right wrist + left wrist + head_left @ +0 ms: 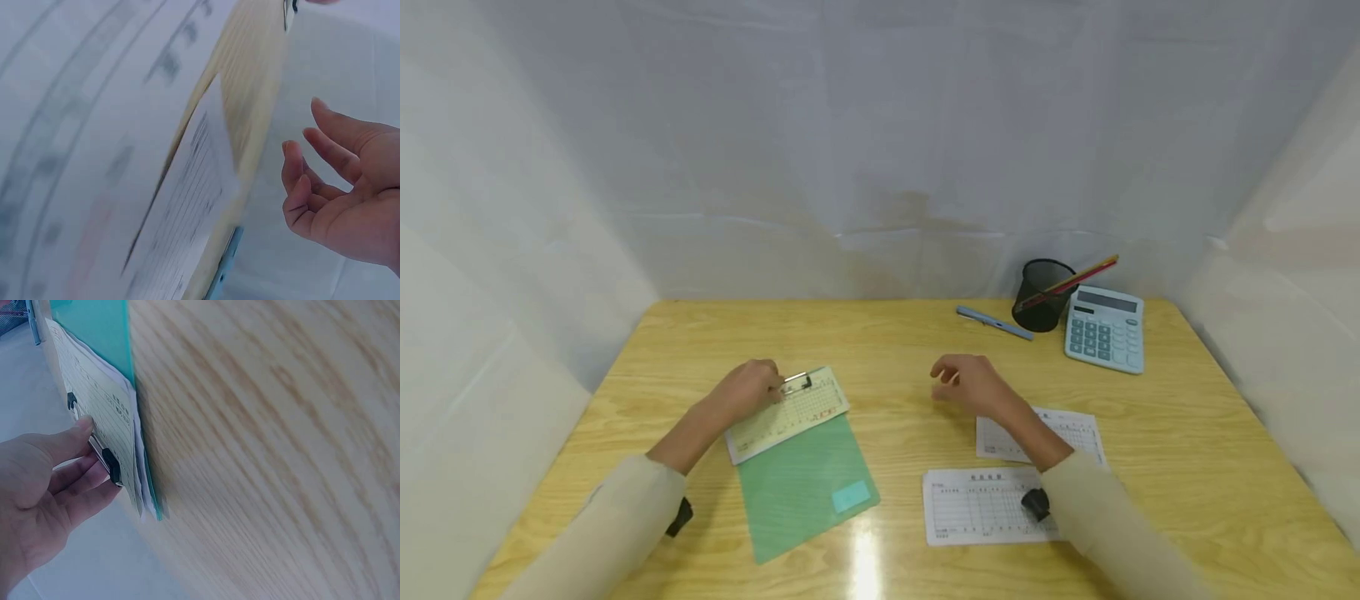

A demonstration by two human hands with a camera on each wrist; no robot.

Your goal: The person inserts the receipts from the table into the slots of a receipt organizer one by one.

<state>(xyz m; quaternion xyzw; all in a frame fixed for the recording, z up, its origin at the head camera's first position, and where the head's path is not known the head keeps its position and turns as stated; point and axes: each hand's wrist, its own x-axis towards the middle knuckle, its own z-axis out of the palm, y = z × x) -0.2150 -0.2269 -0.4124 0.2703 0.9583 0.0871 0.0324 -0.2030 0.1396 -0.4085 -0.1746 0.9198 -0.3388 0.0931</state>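
My left hand [751, 392] is at the top edge of a green clip folder [805, 487]. Its thumb and fingers pinch the folder's metal clip [97, 445], which has black ends. Beneath the clip lies a small stack of yellowish printed slips [793, 417], white sheets under the top one. A light blue label [851, 497] marks the folder's lower corner. My right hand [972, 385] hovers above the table with loosely curled fingers and holds nothing. Below its forearm are two groups of white printed forms, the nearer forms [977, 508] and the farther forms [1067, 429], partly hidden by the arm.
At the back right a black mesh pen cup [1037, 312] holds pencils [1078, 277]. Beside it are a light blue calculator [1103, 333] and a blue pen [994, 322]. White sheeting [880, 150] rises behind the wooden table [910, 333] and along both sides.
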